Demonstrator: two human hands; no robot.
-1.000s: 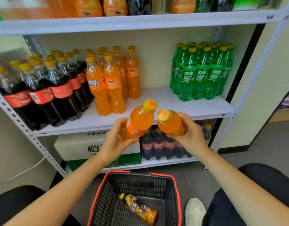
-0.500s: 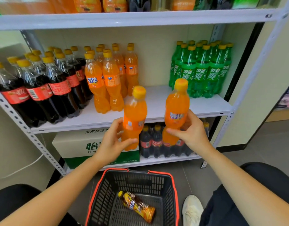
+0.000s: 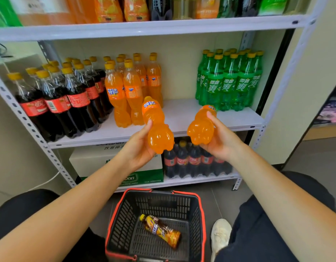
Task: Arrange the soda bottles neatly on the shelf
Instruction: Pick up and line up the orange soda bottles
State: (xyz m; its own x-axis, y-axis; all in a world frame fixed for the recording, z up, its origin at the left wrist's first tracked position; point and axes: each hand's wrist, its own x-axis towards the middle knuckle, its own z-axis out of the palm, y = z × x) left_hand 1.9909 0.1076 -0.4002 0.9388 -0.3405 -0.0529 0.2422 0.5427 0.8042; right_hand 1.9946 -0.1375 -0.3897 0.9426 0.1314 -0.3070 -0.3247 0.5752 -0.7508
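A person's left hand (image 3: 138, 148) grasps an orange plastic soda bottle (image 3: 157, 127) and the right hand (image 3: 220, 140) clasps a second orange plastic bottle (image 3: 201, 127), both tipped neck-first before the white metal shelf (image 3: 182, 114).

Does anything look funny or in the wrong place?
Yes. A yellow-capped bottle lies on its side, alone in the basket on the floor, while the bottles on the shelf stand upright. The left hand and right hand hold tipped orange bottles.
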